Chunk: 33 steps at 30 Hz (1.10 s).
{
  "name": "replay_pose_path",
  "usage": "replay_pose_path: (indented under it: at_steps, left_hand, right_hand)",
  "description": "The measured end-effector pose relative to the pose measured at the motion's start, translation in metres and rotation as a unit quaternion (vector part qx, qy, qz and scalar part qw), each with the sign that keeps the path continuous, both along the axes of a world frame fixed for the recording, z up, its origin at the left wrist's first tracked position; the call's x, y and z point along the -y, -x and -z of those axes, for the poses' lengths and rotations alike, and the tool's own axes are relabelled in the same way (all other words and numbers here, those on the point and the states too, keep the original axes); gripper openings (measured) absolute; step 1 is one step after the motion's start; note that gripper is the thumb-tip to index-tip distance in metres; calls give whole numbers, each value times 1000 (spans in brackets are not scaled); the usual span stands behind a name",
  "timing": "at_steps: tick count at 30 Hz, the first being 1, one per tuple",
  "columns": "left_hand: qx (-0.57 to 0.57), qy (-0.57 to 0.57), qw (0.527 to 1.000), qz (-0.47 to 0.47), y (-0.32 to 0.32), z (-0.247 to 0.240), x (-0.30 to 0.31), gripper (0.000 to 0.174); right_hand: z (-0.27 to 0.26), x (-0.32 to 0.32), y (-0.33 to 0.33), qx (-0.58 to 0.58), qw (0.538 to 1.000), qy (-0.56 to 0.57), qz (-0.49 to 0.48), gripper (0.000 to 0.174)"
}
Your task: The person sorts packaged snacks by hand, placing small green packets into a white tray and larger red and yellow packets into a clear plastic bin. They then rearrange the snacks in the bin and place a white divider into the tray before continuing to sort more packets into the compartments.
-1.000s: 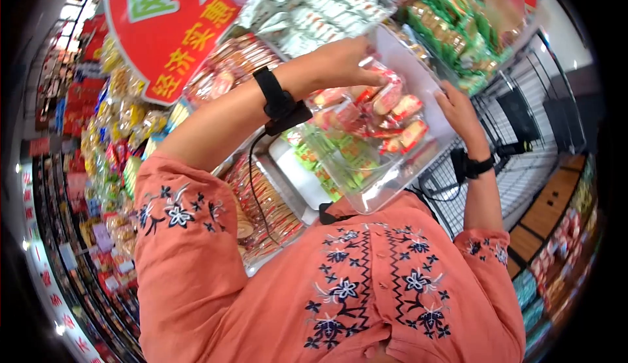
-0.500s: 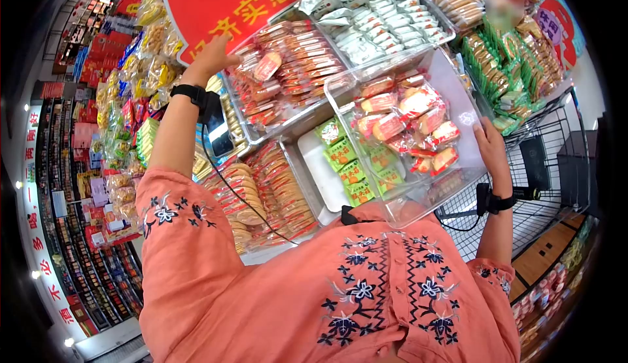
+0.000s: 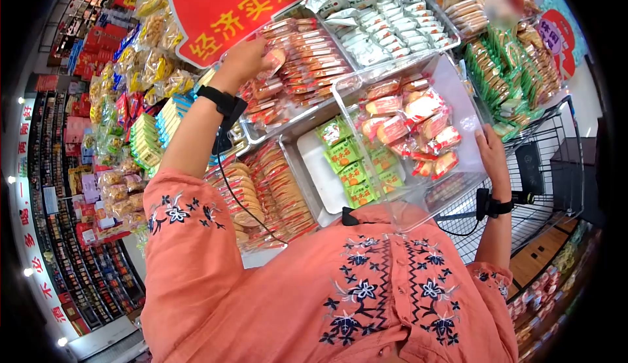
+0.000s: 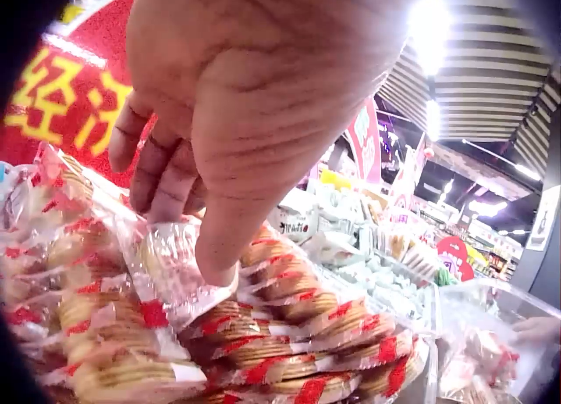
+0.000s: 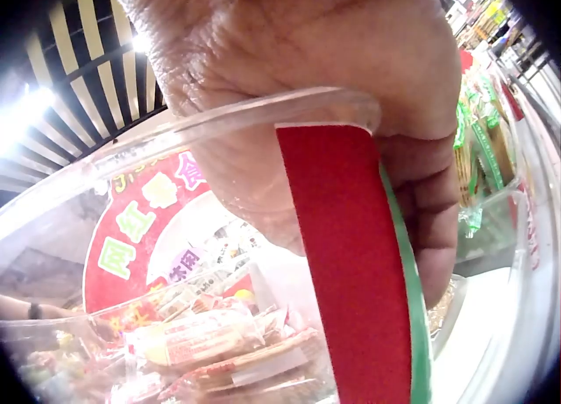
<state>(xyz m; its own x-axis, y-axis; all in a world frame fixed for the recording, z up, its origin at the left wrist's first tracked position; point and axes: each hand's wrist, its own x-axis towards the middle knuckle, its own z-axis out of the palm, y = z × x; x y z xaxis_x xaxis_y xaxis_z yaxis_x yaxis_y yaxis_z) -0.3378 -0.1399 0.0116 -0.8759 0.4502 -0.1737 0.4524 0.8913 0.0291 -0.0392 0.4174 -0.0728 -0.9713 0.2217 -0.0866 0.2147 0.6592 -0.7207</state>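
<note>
My left hand (image 3: 245, 62) reaches over a bin of wrapped round biscuits at the back left. In the left wrist view its thumb and fingers pinch a clear-wrapped biscuit packet (image 4: 166, 255) lying on top of the rows. My right hand (image 3: 494, 154) grips the right wall of a clear plastic bin (image 3: 468, 124), with thumb and fingers on opposite sides of the wall in the right wrist view. That bin is tilted and holds several red-and-clear wrapped pastries (image 3: 418, 118). Below it, green packets (image 3: 350, 170) lie in a metal-edged tray with a white bottom.
White packets (image 3: 392, 23) fill a bin at the back, and green-wrapped biscuits (image 3: 504, 75) stand at the right. A shopping cart (image 3: 536, 167) is beside my right arm. The red sign (image 3: 229, 10) rises behind my left hand. More biscuits (image 3: 281, 186) lie at the front left.
My left hand has left the clear bin, moved left past the sign's edge, then come down onto a biscuit packet. The right hand stays on the bin wall.
</note>
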Motion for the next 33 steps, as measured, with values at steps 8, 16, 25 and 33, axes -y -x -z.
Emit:
replay_pose_path:
  at_steps: [8, 16, 25, 33]
  left_hand:
    - [95, -165, 981, -46, 11, -13, -2, 31]
    - [-102, -100, 990, 5, 27, -48, -50, 26]
    - [-80, -150, 984, 44, 41, -66, -59, 39]
    - [-44, -105, 991, 69, 46, 8, -77, 40]
  right_hand:
    - [-2, 3, -1, -16, 1000, 0, 1, 22]
    - [-4, 4, -1, -13, 1000, 5, 12, 22]
    - [-6, 9, -1, -16, 1000, 5, 22, 23]
    - [-9, 7, 0, -2, 1000, -4, 12, 25]
